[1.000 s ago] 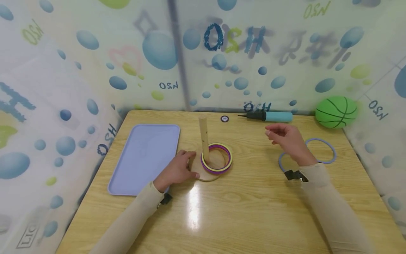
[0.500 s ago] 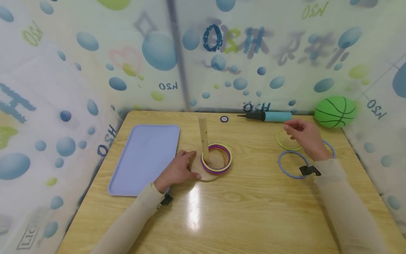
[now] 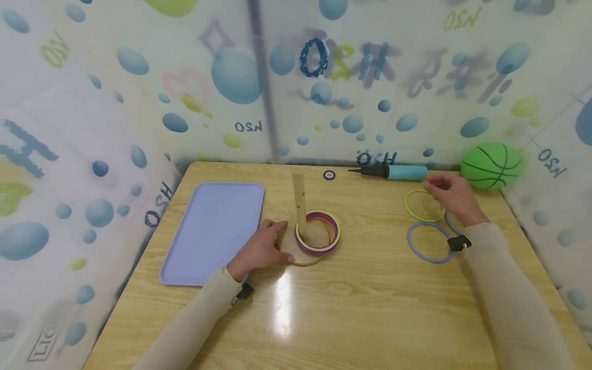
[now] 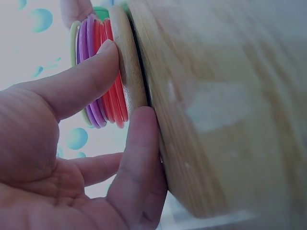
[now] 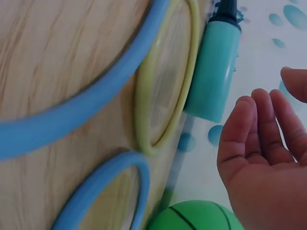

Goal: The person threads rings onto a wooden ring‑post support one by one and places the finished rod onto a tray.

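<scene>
My left hand (image 3: 261,246) holds the edge of a round wooden base (image 3: 302,259), thumb and fingers spread along its rim. An upright wooden peg (image 3: 299,200) rises from it. Yellow, purple and red rings (image 4: 98,48) are stacked on the base, with the yellow one (image 3: 337,236) on top; the red ones show plainly in the left wrist view. My right hand (image 3: 455,198), loosely bent with nothing in it, hovers at the far right. Near it lie another yellow ring (image 3: 407,206) and a blue ring (image 3: 410,244). A second blue ring (image 5: 81,201) is partly hidden in the head view.
A lilac tray (image 3: 213,234) lies left of the base. Along the table's back edge are a small dark disc (image 3: 329,175), a teal hand pump (image 3: 407,172) and a green ball (image 3: 492,166). Patterned walls enclose the table at the back and sides.
My right hand has moved right and slightly toward the back, bringing the yellow ring beneath it into sight. My left hand stays at the base.
</scene>
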The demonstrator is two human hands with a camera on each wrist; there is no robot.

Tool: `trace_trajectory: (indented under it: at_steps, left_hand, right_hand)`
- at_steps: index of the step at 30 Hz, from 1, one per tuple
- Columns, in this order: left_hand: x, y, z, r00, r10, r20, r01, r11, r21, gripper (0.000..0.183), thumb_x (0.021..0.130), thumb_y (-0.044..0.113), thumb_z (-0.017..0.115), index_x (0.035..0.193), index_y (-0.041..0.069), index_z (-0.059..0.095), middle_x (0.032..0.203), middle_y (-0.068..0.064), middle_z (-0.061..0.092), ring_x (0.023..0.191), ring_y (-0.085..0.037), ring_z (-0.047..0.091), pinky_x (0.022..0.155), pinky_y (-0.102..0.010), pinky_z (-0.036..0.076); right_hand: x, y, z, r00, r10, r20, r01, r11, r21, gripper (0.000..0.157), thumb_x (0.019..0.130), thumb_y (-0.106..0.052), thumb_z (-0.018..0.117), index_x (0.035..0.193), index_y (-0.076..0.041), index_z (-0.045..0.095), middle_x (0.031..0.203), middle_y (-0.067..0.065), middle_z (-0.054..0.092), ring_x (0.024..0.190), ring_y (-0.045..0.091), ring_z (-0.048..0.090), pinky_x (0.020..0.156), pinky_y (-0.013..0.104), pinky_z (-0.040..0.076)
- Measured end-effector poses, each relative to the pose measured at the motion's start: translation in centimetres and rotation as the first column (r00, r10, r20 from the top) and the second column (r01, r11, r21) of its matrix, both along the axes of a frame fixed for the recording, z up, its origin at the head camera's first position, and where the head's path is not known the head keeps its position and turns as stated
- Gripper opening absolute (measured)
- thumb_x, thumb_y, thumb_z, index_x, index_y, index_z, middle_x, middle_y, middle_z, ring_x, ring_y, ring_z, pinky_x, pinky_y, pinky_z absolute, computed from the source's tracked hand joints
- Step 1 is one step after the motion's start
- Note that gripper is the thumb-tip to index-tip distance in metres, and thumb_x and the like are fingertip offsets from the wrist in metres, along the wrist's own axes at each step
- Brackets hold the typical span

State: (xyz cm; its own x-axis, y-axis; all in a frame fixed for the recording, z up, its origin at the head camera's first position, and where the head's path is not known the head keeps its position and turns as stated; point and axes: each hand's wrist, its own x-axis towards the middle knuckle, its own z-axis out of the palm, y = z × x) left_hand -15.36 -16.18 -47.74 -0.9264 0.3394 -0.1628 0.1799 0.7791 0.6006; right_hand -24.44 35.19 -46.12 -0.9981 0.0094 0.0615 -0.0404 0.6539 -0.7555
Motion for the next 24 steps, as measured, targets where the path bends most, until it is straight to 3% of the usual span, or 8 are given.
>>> trace_trajectory:
  at_steps: [3, 5, 8, 10, 13, 18, 24]
  left_hand:
    - [0.1, 0.1, 0.0, 1.0, 0.005, 0.001, -0.005, 1.0, 0.001, 0.102, 0.078, 0.035, 0.096, 0.16, 0.002, 0.044, 0.134, -0.02, 0.053, 0.1, -0.023, 0.056, 0.097, -0.044, 0.05]
    - [0.1, 0.1, 0.0, 1.0, 0.011, 0.005, -0.011, 1.0, -0.001, 0.102, 0.078, 0.035, 0.096, 0.16, 0.002, 0.044, 0.134, -0.02, 0.053, 0.099, -0.022, 0.056, 0.096, -0.043, 0.05]
    - [0.0, 0.0, 0.1, 1.0, 0.013, 0.013, -0.013, 1.0, -0.003, 0.102, 0.079, 0.035, 0.096, 0.16, 0.002, 0.043, 0.135, -0.02, 0.053, 0.099, -0.022, 0.056, 0.096, -0.043, 0.05]
    - [0.0, 0.1, 0.1, 1.0, 0.014, 0.013, -0.014, 1.0, -0.006, 0.103, 0.079, 0.035, 0.095, 0.161, 0.002, 0.043, 0.135, -0.02, 0.052, 0.1, -0.023, 0.056, 0.096, -0.044, 0.051]
    - [0.0, 0.1, 0.0, 1.0, 0.007, 0.004, -0.007, 1.0, -0.011, 0.103, 0.079, 0.035, 0.095, 0.161, 0.001, 0.042, 0.136, -0.02, 0.052, 0.103, -0.024, 0.057, 0.099, -0.045, 0.051]
    - [0.1, 0.2, -0.2, 1.0, -0.014, -0.006, 0.014, 1.0, -0.006, 0.101, 0.08, 0.034, 0.095, 0.16, 0.001, 0.043, 0.137, -0.021, 0.052, 0.111, -0.027, 0.057, 0.105, -0.046, 0.05]
    - [0.3, 0.3, 0.0, 1.0, -0.002, -0.014, 0.002, 1.0, -0.006, 0.099, 0.079, 0.033, 0.095, 0.159, 0.001, 0.045, 0.136, -0.022, 0.052, 0.112, -0.029, 0.057, 0.106, -0.048, 0.05]
  right_hand:
    - [-0.4, 0.7, -0.4, 0.999, 0.011, 0.03, -0.012, 0.999, 0.041, 0.049, 0.105, -0.039, 0.067, 0.136, -0.001, 0.066, 0.112, -0.004, 0.072, 0.088, -0.012, 0.056, 0.073, 0.013, 0.049]
    - [-0.7, 1.2, -0.7, 0.998, 0.021, 0.055, -0.025, 0.996, 0.086, 0.051, 0.105, -0.039, 0.065, 0.138, 0.001, 0.064, 0.123, 0.014, 0.072, 0.099, 0.001, 0.063, 0.079, 0.018, 0.049]
    - [-1.0, 2.0, -0.9, 0.993, 0.038, 0.11, -0.055, 0.987, 0.153, 0.054, 0.107, -0.038, 0.061, 0.141, 0.004, 0.06, 0.137, 0.031, 0.062, 0.116, 0.029, 0.064, 0.091, 0.037, 0.053]
    - [-1.1, 2.4, -1.1, 0.987, 0.054, 0.151, -0.082, 0.978, 0.191, 0.056, 0.107, -0.036, 0.061, 0.143, 0.007, 0.058, 0.139, 0.035, 0.059, 0.126, 0.049, 0.056, 0.097, 0.053, 0.051]
    - [-1.2, 3.0, -1.3, 0.975, 0.072, 0.212, -0.12, 0.967, 0.224, 0.058, 0.105, -0.033, 0.064, 0.145, 0.009, 0.055, 0.141, 0.037, 0.057, 0.129, 0.053, 0.053, 0.104, 0.065, 0.045]
    - [-1.1, 3.4, -1.3, 0.957, 0.082, 0.279, -0.154, 0.958, 0.244, 0.058, 0.103, -0.028, 0.068, 0.146, 0.008, 0.054, 0.14, 0.039, 0.056, 0.128, 0.054, 0.053, 0.105, 0.065, 0.044]
    - [-1.3, 3.2, -1.2, 0.948, 0.106, 0.3, -0.193, 0.941, 0.277, 0.048, 0.102, -0.02, 0.063, 0.141, 0.006, 0.06, 0.134, 0.04, 0.06, 0.12, 0.054, 0.059, 0.096, 0.063, 0.05]
